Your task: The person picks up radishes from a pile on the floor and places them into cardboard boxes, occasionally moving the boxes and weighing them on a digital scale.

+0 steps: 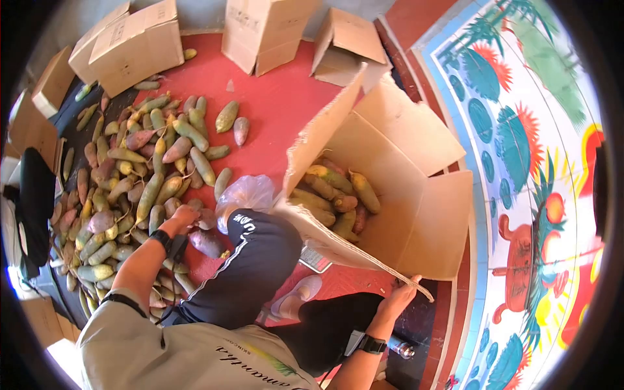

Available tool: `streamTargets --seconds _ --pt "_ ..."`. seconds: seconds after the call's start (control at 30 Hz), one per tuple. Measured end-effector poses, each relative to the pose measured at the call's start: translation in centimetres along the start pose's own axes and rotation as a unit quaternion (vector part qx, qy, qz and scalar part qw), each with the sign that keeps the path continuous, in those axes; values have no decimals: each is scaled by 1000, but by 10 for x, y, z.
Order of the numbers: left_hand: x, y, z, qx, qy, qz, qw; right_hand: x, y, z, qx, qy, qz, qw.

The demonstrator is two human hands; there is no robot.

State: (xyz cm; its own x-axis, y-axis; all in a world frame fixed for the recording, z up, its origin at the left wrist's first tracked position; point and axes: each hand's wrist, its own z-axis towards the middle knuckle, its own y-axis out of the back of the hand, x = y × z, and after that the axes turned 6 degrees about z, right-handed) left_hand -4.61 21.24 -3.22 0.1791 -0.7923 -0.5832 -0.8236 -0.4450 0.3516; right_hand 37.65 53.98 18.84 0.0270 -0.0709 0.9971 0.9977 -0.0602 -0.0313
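My left hand [184, 218] is at the right side of a large heap of green and reddish radishes [151, 188], its fingers closed round a small reddish radish [207, 220]. A purple radish [207, 243] lies just below it. To the right, a big open cardboard box [396, 188] leans with its flaps spread and several radishes [335, 188] inside. My right hand [400, 299] pinches the edge of the box's near flap between thumb and fingers.
Cardboard boxes [136, 52] stand along the back, with another open one [349, 49] behind the large box. A clear plastic bag [247, 195] lies by my knee. A scale [314, 260] shows partly under the box. A painted tile wall [520, 195] runs along the right.
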Motion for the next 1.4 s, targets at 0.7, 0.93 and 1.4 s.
streamTargets --seconds 0.7,0.93,1.4 --pt "-195 93 -201 -37 -423 -400 812 9 -4 -5 -34 33 21 999" --pt "-177 98 -178 -43 -411 -403 816 17 1 -7 -25 22 26 999" --pt "-19 160 -26 -179 -326 -132 919 14 -5 -8 -52 26 36 998"
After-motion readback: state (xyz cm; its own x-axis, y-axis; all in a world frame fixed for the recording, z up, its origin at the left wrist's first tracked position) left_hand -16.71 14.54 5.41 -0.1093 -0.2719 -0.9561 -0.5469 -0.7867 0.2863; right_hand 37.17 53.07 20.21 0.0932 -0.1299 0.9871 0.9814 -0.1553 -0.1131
